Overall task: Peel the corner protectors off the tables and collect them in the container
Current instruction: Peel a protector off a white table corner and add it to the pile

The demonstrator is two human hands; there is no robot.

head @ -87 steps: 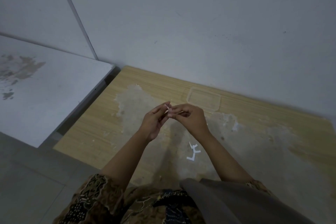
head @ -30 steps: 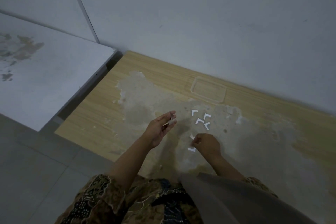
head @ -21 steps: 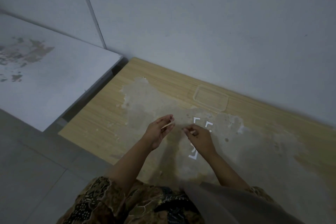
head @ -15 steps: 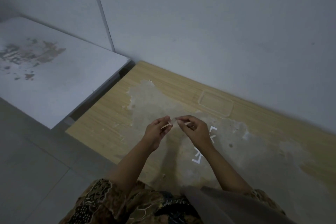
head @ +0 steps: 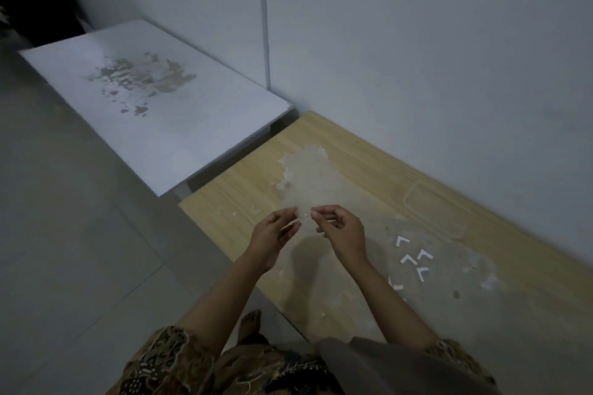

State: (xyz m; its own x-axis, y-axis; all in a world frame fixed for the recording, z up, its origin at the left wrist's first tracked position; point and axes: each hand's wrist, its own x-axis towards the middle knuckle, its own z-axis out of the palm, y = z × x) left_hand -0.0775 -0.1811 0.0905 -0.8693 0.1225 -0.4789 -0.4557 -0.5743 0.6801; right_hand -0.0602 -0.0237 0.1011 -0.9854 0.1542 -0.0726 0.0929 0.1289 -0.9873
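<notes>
Far to the left of the left hand and farther from the person stood a white table [head: 179, 138], its top marked with a brownish patch of worn or scraped surface [head: 141, 80]. A narrow gap separated it from the wooden table [head: 244, 189] over which both hands were raised.

The left hand [head: 272, 234] was held palm-inward above the wooden table's near-left part, its fingers curled and its thumb and forefinger pinching the left edge of a small, pale, translucent piece [head: 303, 218]. What exactly that piece was could not be told from the dim view. Just to the right, the right hand [head: 343, 231] met it fingertip to fingertip, its thumb and forefinger closed on the same piece and the other fingers curled beneath. A large grey, dull stain [head: 321, 176] spread across the wood below and beyond both hands.

To the right of the right hand, and slightly nearer the person, several white L-shaped corner protectors [head: 414, 260] lay loose on the tabletop, close together but mostly apart from one another. Farther right and beyond them, near the wall [head: 449, 58], sat a clear, shallow rectangular container [head: 414, 199]; no contents could be made out in it.
</notes>
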